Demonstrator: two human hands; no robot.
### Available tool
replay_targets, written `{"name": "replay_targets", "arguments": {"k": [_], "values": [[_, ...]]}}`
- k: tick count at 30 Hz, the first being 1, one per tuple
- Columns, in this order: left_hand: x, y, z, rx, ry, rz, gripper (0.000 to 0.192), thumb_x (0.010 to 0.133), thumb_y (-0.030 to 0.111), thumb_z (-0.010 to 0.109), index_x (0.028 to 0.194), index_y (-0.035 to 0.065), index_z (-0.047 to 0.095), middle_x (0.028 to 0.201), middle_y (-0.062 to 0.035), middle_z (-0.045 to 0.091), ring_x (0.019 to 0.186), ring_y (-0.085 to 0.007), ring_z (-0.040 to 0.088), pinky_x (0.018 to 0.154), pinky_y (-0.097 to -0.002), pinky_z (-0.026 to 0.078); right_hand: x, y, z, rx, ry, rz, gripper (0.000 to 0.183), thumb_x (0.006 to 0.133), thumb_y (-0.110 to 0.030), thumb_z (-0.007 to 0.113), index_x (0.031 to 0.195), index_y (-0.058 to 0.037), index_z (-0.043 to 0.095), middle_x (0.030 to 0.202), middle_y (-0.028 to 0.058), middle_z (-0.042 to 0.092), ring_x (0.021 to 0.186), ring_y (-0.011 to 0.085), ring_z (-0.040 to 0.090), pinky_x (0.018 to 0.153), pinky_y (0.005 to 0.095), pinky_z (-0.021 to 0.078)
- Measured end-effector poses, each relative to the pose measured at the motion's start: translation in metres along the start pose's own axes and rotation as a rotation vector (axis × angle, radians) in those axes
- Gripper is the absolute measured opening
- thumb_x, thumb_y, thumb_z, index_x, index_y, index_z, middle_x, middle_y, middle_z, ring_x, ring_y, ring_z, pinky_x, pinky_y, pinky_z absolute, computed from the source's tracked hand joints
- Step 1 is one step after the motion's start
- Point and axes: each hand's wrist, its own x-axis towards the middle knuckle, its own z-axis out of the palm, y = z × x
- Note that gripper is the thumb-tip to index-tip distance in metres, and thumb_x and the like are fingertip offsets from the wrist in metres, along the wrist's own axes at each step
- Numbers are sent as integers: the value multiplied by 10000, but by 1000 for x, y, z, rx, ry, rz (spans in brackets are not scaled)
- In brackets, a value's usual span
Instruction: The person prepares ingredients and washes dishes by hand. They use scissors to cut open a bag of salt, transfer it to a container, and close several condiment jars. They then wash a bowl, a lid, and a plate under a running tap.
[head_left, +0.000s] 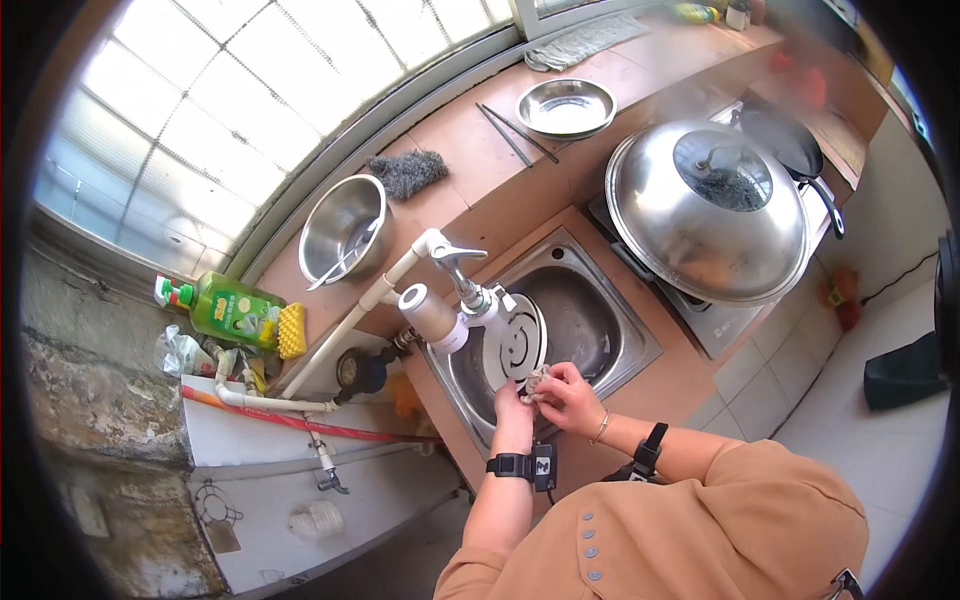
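Note:
A white plate (519, 341) with a black smiling face tilts over the stainless-steel sink basin (592, 300), below the tap. My left hand (512, 401) grips the plate's near edge; its fingers are partly hidden. A crumpled pale cloth (534, 381) is pinched in my right hand (566, 397), close to the plate's lower rim. Above the plate stands a chrome faucet (474, 298) with a lever, and a cylindrical water filter (431, 315) is attached at its side.
Right of the sink, a large domed-lid wok (709, 217) sits on the stove, with a black frying pan (780, 139) behind. Along the ledge are a steel bowl (330, 225), a scouring pad (409, 172), chopsticks (506, 135) and a steel dish (566, 109). A green detergent bottle (232, 309) and yellow sponge (292, 331) stand left.

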Motion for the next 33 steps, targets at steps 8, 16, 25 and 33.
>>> {"name": "replay_targets", "arguments": {"k": [8,16,25,33], "values": [[-35,1,-5,-243,-62,-201,274,951,98,528,1190,-36,522,1103,-179,616,962,-286,648,803,-335,595,90,-3,-15,26,239,66,219,834,-155,665,1027,-63,622,1021,144,551,947,301,567,831,383,480],[-47,40,-30,169,-289,-398,270,961,163,542,1191,22,552,1042,-117,658,902,-216,678,675,-328,610,116,98,12,997,-347,1168,364,963,-363,492,1064,-54,657,951,93,694,817,205,675,721,348,554],[2,43,-20,745,62,137,456,923,263,628,1275,1,505,1135,-97,639,986,-235,634,815,-348,504,32,56,34,1503,-530,1222,336,965,-314,477,1066,-45,651,958,101,686,810,218,651,723,360,534],[17,51,-18,679,86,452,349,912,192,610,1154,-54,565,1024,-150,656,900,-191,633,717,-336,514,65,61,-32,1235,-184,1233,307,994,-227,408,1055,-13,618,958,90,672,814,208,643,713,359,522]]}}
